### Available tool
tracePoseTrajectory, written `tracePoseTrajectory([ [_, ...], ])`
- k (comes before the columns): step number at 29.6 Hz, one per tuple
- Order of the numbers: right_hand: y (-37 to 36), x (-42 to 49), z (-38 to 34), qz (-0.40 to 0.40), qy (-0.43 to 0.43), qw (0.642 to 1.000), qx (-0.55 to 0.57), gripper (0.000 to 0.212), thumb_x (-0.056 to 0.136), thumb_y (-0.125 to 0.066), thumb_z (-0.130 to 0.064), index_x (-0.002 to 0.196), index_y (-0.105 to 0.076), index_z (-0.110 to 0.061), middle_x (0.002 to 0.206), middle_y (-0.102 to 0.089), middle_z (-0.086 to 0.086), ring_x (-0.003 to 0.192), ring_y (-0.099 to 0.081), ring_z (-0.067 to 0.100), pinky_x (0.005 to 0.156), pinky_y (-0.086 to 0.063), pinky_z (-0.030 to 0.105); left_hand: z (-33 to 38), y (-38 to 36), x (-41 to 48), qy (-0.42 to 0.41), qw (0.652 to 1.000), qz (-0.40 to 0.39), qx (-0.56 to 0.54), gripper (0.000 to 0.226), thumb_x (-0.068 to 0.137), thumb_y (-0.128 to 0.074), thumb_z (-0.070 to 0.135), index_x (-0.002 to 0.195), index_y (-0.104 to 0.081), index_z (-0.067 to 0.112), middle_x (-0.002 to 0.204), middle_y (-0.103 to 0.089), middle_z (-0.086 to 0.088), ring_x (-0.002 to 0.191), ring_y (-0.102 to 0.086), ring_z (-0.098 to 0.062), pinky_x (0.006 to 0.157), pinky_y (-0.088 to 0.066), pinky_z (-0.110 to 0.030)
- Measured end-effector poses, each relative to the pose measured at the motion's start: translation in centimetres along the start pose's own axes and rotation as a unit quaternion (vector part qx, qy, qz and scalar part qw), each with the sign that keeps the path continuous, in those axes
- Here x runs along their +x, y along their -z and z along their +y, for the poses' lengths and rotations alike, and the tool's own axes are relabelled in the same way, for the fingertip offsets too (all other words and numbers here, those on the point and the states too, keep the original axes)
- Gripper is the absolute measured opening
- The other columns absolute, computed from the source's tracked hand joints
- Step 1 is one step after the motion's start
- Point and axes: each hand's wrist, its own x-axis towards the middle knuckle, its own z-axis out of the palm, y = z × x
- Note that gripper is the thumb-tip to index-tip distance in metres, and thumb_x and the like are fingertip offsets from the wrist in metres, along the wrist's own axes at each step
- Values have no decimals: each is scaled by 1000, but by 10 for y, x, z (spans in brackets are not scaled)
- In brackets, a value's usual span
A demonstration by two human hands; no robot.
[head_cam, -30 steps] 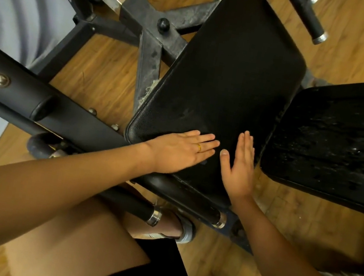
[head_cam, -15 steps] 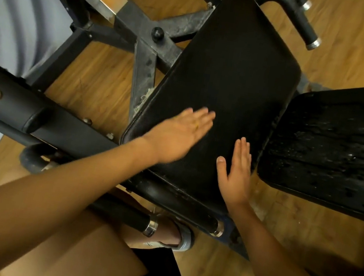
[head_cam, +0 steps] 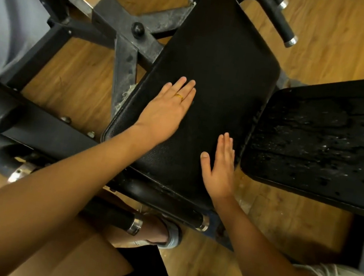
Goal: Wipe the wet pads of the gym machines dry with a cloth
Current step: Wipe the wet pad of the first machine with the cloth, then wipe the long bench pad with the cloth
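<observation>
The left hand (head_cam: 168, 109) and right hand (head_cam: 220, 167) lie spread flat and empty on the centre pad (head_cam: 223, 68); feel its far end too, then dry the beaded pad (head_cam: 330, 142) to its right.

Black seat pad (head_cam: 222, 72) matte; adjacent pad (head_cam: 330, 142) right, water-beaded.

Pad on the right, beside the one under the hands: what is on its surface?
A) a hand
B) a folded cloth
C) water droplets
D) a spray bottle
C: the pad on the right glistens with scattered droplets; nothing else lies on it.
</observation>
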Motion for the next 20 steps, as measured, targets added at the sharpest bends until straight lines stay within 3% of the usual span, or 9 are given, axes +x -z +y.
tracePoseTrajectory([
  [10,19,1,-19,-69,-30,996,-43,69,108,-34,-43,162,-4,-12,170,4,3,156,10,13,127,3,35,26,-10,-30,-36,998,-58,-13,73,98,-48,4,160,-8,6,169,-1,-12,156,3,-28,125,-5,-44],
  [15,43,3,-31,-102,-16,988,-115,68,108,-33,-43,162,-5,-10,170,4,5,156,9,16,124,8,30,36,-5,-33,-9,998,-69,-6,76,99,-45,0,160,-1,7,169,6,-11,156,9,-27,127,-3,-44],
  [20,82,5,-44,-101,10,979,-178,65,108,-36,-36,162,-8,-14,170,-5,5,157,2,19,128,-2,37,42,-1,-40,11,998,-50,-42,79,96,-44,-8,160,0,8,169,7,-11,155,13,-28,126,1,-44],
])
